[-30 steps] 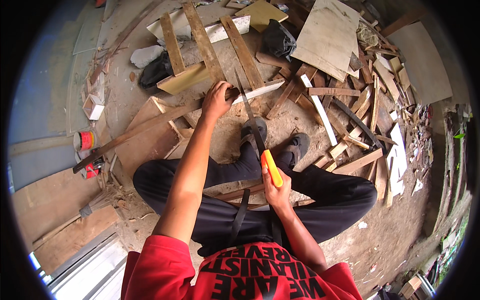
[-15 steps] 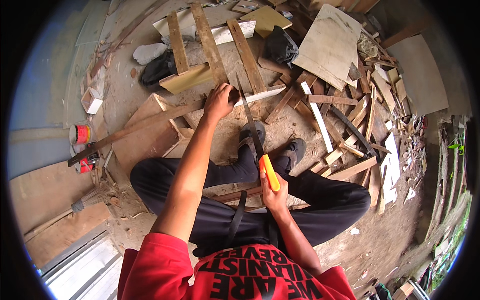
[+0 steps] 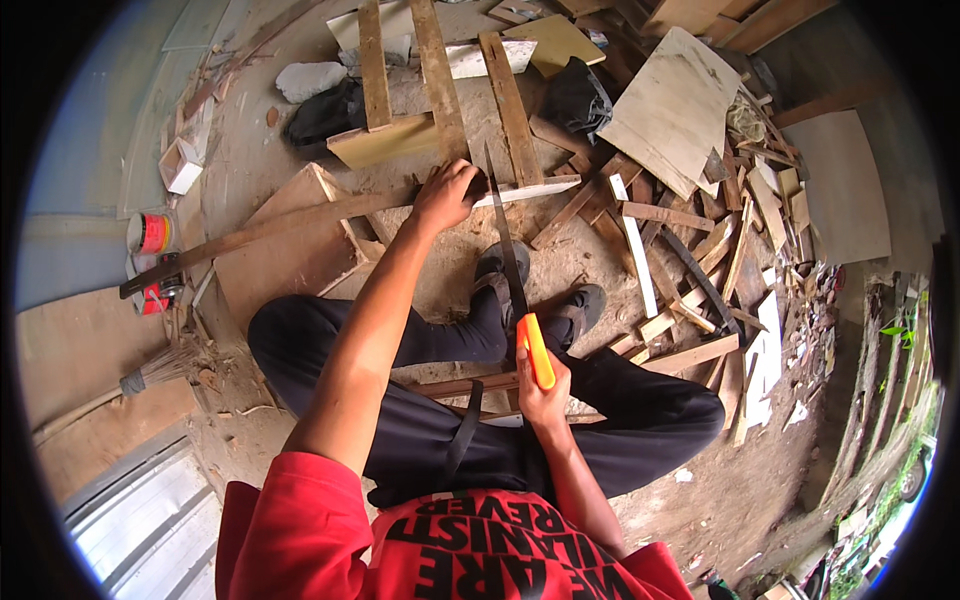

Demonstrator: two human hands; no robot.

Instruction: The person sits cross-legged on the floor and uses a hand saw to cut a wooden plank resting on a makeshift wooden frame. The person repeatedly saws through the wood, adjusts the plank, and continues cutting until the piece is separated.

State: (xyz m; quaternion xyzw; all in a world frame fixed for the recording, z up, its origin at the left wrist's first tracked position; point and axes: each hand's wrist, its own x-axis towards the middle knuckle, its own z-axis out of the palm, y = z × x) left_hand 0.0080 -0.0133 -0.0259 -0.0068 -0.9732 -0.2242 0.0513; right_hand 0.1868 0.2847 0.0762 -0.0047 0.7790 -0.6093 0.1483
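My left hand [image 3: 447, 197] is closed over the right end of a long dark wooden strip [image 3: 280, 225], pressing it down where it lies across a slatted wooden frame [image 3: 445, 90]. In my right hand [image 3: 543, 393] is a handsaw [image 3: 511, 260], gripped by its orange-yellow handle. Its dark blade points away from me, passing just right of the strip's end and my left hand. Whether the teeth touch the wood I cannot tell. The strip's other end reaches far left, past a box-like wooden piece [image 3: 285, 245].
Scrap wood [image 3: 690, 250] and a pale board [image 3: 670, 105] are heaped at right. Black bags [image 3: 578, 95] lie beside the frame. Paint cans [image 3: 150, 235] and a twig broom [image 3: 155, 370] are at left. My shoes [image 3: 580, 310] rest just below the blade.
The whole view has turned slightly. My left hand stays on the strip, and the saw keeps nearly the same place beside its end.
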